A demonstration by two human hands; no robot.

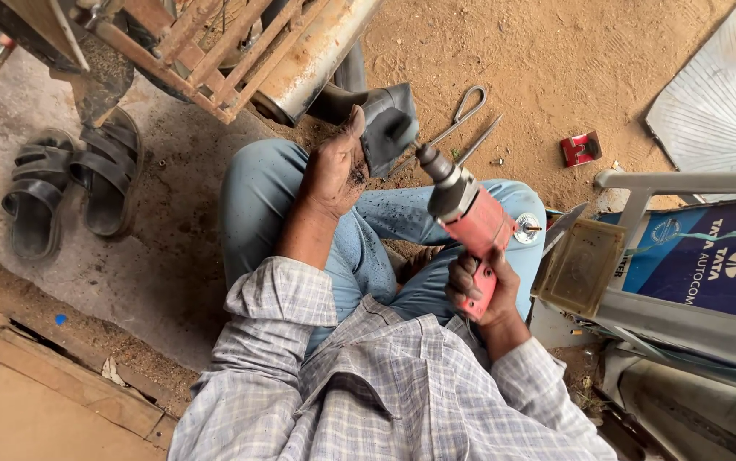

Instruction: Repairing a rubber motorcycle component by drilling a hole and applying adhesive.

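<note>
Head view, looking down on a seated person in jeans and a checked shirt, on sandy ground.

Containers: a shallow rectangular tray (578, 266) with a yellowed, dirty inside rests tilted on a grey frame (683, 182) at the right edge of the ground; whether it holds anything cannot be told. A small red box (581, 148) lies on the sand toward the far right, contents not visible.

Grip: the left hand (334, 169) is closed on a dark piece of rubber-like sheet (389, 124), thumb up along its near edge, held over the left knee. The right hand (480, 286) is wrapped fully around the handle of a red power drill (468, 218), fingers curled tight. The drill's chuck points up and away, its tip touching the dark sheet.

Nearby: a bent metal rod (462, 115) with a loop lies on the sand just beyond the sheet. A pair of dark sandals (73, 183) sits on the concrete at the left. A rusty pipe (317, 55) and wooden slats stand above the knees.
</note>
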